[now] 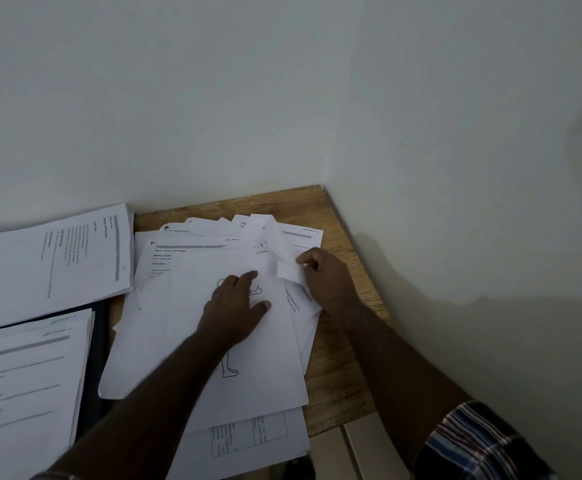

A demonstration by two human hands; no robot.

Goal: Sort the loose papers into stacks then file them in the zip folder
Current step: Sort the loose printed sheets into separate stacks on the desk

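Note:
A loose pile of printed papers (178, 323) lies fanned on the wooden table (345, 358). My left hand (235, 308) rests flat on the top sheet, which shows a line drawing of a body. My right hand (327, 278) pinches the folded-up corner of a sheet (287, 268) at the pile's right side. Two sorted stacks lie at the left: one at the back (50, 261) and one at the front (23, 382). A dark folder (97, 358) shows as a strip beneath them.
The table sits in a corner, with white walls (282, 98) behind and to the right. Its right edge runs along the wall. A pale ledge (351, 445) shows below the table's front edge. My plaid sleeve (483, 445) is at bottom right.

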